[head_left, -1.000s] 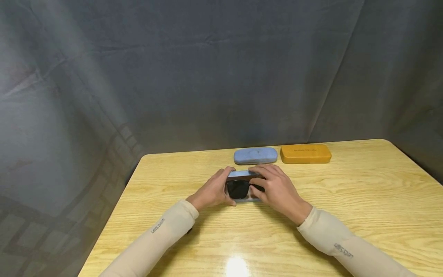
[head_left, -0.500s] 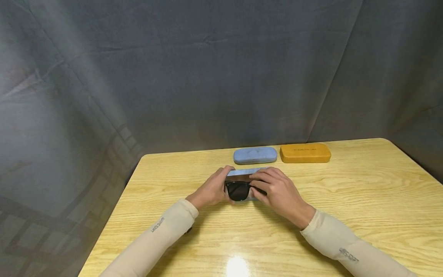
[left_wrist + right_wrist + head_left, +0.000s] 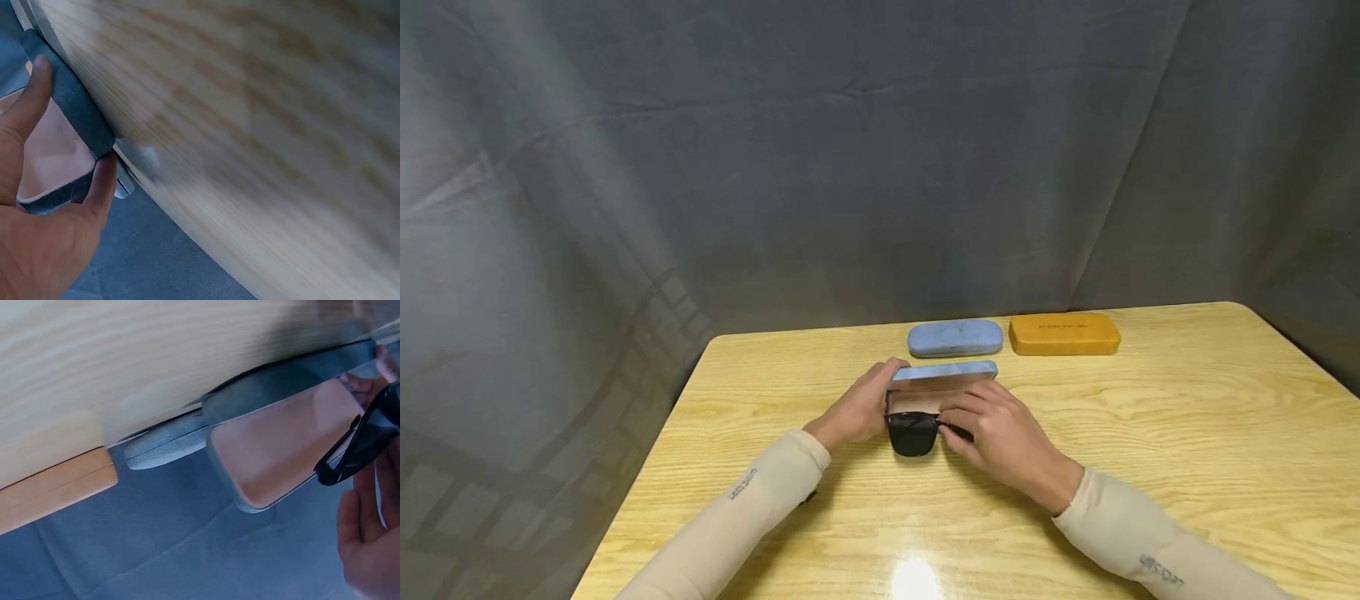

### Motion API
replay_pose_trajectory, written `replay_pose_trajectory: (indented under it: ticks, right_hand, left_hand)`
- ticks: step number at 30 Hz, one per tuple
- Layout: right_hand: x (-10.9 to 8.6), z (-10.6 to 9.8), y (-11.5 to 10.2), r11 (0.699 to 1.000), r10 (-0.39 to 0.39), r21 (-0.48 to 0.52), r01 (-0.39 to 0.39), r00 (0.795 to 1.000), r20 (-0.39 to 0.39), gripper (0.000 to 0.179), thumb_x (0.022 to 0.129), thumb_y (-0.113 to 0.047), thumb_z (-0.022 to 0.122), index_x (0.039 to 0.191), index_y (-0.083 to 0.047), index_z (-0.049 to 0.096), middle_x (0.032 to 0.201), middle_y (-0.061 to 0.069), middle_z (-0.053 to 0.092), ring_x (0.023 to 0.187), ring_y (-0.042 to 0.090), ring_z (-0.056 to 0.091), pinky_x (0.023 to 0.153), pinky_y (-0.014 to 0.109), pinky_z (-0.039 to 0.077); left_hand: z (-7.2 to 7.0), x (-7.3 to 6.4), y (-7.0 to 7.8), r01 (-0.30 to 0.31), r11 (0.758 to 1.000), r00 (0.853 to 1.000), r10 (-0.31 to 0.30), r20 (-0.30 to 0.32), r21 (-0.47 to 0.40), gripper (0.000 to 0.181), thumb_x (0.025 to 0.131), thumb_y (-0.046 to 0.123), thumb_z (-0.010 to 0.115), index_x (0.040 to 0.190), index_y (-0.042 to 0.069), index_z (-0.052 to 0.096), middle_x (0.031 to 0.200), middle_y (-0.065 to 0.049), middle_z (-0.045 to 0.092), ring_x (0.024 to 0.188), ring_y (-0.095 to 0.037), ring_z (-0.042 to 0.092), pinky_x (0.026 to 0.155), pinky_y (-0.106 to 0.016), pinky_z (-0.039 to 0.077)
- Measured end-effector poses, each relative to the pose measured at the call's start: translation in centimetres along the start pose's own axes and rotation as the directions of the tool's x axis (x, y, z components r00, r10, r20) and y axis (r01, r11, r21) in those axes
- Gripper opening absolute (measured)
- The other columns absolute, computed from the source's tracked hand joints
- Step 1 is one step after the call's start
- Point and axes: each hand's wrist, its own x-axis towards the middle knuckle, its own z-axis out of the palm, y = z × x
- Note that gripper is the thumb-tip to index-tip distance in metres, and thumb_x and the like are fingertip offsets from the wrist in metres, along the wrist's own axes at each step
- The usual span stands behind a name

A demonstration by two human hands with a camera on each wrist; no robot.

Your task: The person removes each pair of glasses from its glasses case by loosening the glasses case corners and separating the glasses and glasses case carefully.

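Sunglasses (image 3: 913, 436), one pair, have come out in front of one open case (image 3: 943, 371), right hand (image 3: 1002, 433) pinching them, left hand (image 3: 861, 408) gripping that case, fingers closed; a weak pinch, hard for us to judge, could drop them, and we count one blue case (image 3: 955, 338), one orange case (image 3: 1064, 334) beyond.

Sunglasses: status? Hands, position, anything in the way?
Left hand grips open case. Right hand holds sunglasses, outside the case. No obstruction seen; closed blue case and orange case stand behind.
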Motion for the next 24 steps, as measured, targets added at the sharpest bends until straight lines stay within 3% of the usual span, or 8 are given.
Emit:
replay_pose_trajectory:
  ticks: [5, 12, 19, 24]
  right_hand:
    - [-0.1, 0.3, -0.7, 0.999, 0.029, 0.037, -0.03, 0.999, 0.032, 0.011, 0.074, -0.019, 0.084, 0.078, -0.017, 0.074, 0.085, -0.007, 0.072, 0.083, 0.013, 0.066, 0.089, 0.038, 0.054]
    - [-0.2, 0.2, -0.9, 0.996, 0.041, 0.082, -0.043, 0.999, 0.027, 0.011, 0.074, -0.019, 0.085, 0.08, -0.019, 0.076, 0.085, -0.008, 0.07, 0.086, 0.013, 0.065, 0.088, 0.037, 0.053]
    - [-0.3, 0.7, -1.7, 0.998, 0.0, 0.069, -0.004, 0.998, 0.061, 0.011, 0.075, -0.026, 0.085, 0.078, -0.023, 0.076, 0.085, -0.01, 0.069, 0.084, 0.01, 0.062, 0.085, 0.033, 0.052]
    - [-0.3, 1.0, -2.1, 0.997, -0.014, 0.072, 0.008, 0.995, 0.095, 0.01, 0.076, -0.027, 0.084, 0.079, -0.022, 0.076, 0.086, -0.01, 0.067, 0.082, 0.009, 0.059, 0.082, 0.031, 0.051]
  left_hand:
    - [-0.1, -0.1, 0.0, 0.02, 1.0, 1.0, -0.02, 0.015, -0.009, 0.08, 0.084, 0.026, 0.08, 0.148, 0.016, 0.033, 0.147, -0.014, 0.043, 0.134, -0.029, 0.048, 0.104, -0.045, 0.047]
    - [0.0, 0.3, -0.1, 0.004, 1.0, 1.0, -0.004, 0.004, 0.025, 0.079, 0.081, 0.013, 0.082, 0.145, 0.015, 0.036, 0.139, -0.013, 0.05, 0.126, -0.027, 0.053, 0.102, -0.042, 0.048]
    - [-0.1, 0.2, -0.2, 0.021, 1.0, 1.0, -0.021, -0.003, 0.014, 0.092, 0.071, 0.034, 0.089, 0.145, 0.017, 0.037, 0.133, -0.009, 0.053, 0.118, -0.023, 0.055, 0.098, -0.04, 0.049]
    - [-0.2, 0.1, -0.2, 0.024, 1.0, 1.0, -0.024, 0.002, -0.008, 0.097, 0.07, 0.039, 0.088, 0.148, 0.017, 0.035, 0.135, -0.009, 0.051, 0.118, -0.022, 0.055, 0.097, -0.04, 0.049]
